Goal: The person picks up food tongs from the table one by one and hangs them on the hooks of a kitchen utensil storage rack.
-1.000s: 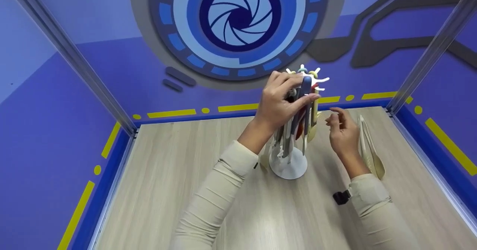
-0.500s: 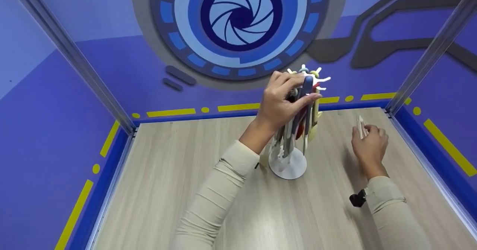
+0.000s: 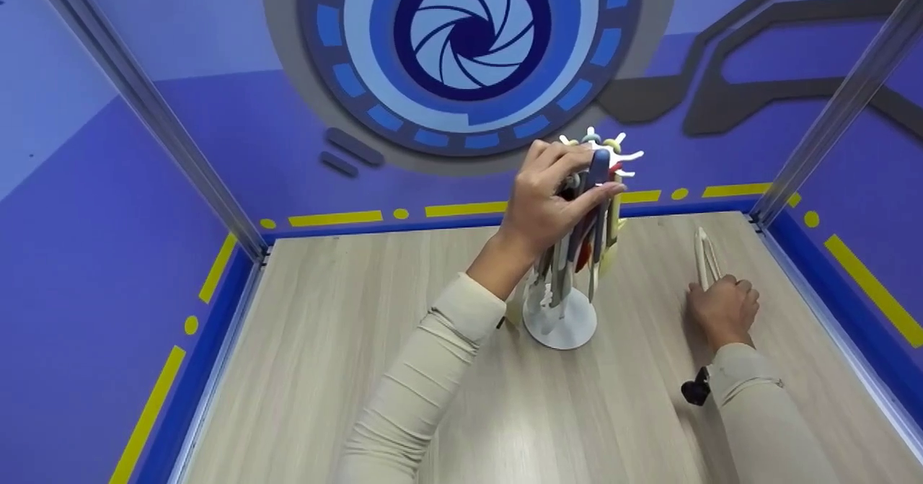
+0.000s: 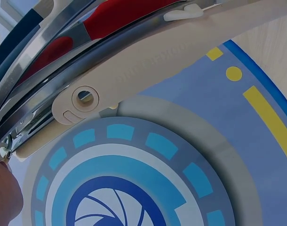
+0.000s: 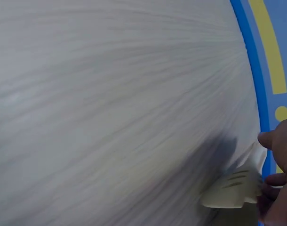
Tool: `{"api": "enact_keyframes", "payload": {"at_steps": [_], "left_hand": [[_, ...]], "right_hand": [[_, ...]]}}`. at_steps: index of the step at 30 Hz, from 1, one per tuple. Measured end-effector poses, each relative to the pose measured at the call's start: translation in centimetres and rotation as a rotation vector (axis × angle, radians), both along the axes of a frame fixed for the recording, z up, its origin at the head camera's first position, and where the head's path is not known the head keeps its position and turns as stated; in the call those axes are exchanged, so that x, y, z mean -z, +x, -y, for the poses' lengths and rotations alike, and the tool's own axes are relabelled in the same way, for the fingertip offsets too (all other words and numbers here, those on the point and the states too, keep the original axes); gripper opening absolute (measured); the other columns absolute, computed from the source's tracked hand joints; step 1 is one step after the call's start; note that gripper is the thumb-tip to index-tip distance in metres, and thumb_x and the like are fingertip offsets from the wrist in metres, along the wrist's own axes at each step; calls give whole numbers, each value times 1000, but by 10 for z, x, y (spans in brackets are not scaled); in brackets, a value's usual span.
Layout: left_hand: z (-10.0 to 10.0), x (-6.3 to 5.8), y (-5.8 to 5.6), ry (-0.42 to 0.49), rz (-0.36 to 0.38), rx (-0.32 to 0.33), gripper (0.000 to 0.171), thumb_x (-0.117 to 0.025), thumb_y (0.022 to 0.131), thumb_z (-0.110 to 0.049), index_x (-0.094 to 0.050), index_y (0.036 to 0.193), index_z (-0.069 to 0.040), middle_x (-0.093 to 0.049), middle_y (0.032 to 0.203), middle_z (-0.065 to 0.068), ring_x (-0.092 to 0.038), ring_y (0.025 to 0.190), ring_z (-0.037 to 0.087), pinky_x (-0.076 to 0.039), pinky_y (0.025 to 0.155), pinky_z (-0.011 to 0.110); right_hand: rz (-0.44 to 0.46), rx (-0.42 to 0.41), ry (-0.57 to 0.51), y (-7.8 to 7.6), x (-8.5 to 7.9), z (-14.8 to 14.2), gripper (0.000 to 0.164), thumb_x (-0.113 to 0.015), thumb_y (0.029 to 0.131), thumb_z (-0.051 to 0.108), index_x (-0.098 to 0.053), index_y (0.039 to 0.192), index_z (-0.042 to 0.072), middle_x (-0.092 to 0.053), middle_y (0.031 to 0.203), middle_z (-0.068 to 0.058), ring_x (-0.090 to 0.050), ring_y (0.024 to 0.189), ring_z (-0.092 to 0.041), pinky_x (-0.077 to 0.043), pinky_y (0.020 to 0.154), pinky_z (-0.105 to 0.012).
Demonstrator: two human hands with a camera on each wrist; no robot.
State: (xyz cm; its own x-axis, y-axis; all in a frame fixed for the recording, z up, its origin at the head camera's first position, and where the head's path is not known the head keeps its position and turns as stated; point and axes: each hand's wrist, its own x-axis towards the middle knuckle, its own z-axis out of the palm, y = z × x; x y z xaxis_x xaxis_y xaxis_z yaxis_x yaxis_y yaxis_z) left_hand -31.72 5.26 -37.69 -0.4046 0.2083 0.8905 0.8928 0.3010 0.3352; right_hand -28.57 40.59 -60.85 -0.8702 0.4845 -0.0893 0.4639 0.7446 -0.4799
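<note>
In the head view, my left hand (image 3: 544, 199) grips the top of a white utensil stand (image 3: 559, 329), its thumb across the hanging handles. A dark blue handle (image 3: 599, 169) shows beside the fingers. Close up in the left wrist view, a beige handle (image 4: 122, 82) with a hole hangs near metal and red utensils, and a bit of my left hand (image 4: 7, 194) shows at the edge. On the table at right lie beige tongs (image 3: 700, 257), and my right hand (image 3: 724, 307) holds them toward their wide end. Their slotted head (image 5: 235, 186) shows in the right wrist view.
A light wood-grain table (image 3: 360, 340) fills the booth. Behind it rises a blue-purple back wall (image 3: 238, 152) with printed shapes. Metal posts and rails edge the sides. White hooks (image 3: 629, 156) stick out at the stand's top.
My right hand has moved from beside the stand out to the right, onto the tongs, then toward the near end of them. My left hand stays on the stand.
</note>
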Motion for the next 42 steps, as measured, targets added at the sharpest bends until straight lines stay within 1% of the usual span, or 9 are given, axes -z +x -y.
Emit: {"api": "enact_keyframes", "payload": {"at_steps": [6,11,16,20,24,28,34,37,42], "left_hand": [[-1,2,0,1,11,-1,46,-93,83,-37,-80,116,-9,-79,115,6,-59,101,19,-53,90,16],[-1,3,0,10,8,-6,46,-93,82,-36,-81,116,-8,-80,114,6,-59,100,19,-53,90,16],[-1,3,-1,17,-5,-11,46,-94,82,-37,-81,116,-9,-80,113,6,-59,100,19,-53,89,18],[-1,3,-1,23,-6,-9,46,-94,82,-36,-80,116,-9,-80,113,6,-59,100,19,-53,89,18],[-1,4,-1,23,6,-5,46,-94,82,-36,-80,117,-9,-79,112,6,-59,100,19,-53,89,18],[-2,4,-1,23,13,-10,46,-94,82,-36,-81,117,-8,-79,112,6,-59,100,19,-53,90,18],[-2,3,0,22,16,-19,46,-93,83,-37,-80,116,-9,-79,112,5,-59,100,19,-53,90,17],[-1,3,-1,23,15,-22,46,-93,83,-38,-80,117,-10,-79,110,5,-58,100,19,-52,89,18],[-2,3,-1,26,9,-26,46,-93,83,-37,-80,117,-9,-78,110,6,-58,99,19,-53,87,16]], "right_hand": [[15,-37,42,6,11,-7,62,-48,107,26,-43,134,-30,-47,124,-47,-46,117,-61,-39,104,-68],[3,-58,46,7,9,-14,51,-48,102,20,-51,119,-28,-52,111,-44,-55,105,-60,-47,88,-67],[33,-69,9,5,3,-17,33,-49,96,15,-60,95,-16,-55,90,-28,-57,78,-41,-48,67,-52],[62,-69,-59,4,1,-16,24,-46,94,12,-59,87,-7,-55,79,-18,-55,68,-31,-45,55,-41],[107,-61,-125,3,3,-15,25,-42,97,14,-57,92,-6,-54,76,-14,-57,66,-28,-44,53,-37],[152,-91,-116,1,5,-17,32,-42,100,15,-57,102,-14,-54,79,-16,-57,70,-30,-45,55,-36],[235,-148,-122,-4,3,-23,48,-45,99,16,-43,125,-25,-53,92,-24,-57,80,-35,-49,64,-39],[216,-160,-113,-3,2,-21,46,-46,98,15,-44,123,-24,-54,92,-25,-58,80,-36,-49,64,-39],[170,-96,-164,-1,3,-20,47,-46,97,15,-45,124,-23,-56,91,-24,-59,80,-36,-49,62,-38]]}}
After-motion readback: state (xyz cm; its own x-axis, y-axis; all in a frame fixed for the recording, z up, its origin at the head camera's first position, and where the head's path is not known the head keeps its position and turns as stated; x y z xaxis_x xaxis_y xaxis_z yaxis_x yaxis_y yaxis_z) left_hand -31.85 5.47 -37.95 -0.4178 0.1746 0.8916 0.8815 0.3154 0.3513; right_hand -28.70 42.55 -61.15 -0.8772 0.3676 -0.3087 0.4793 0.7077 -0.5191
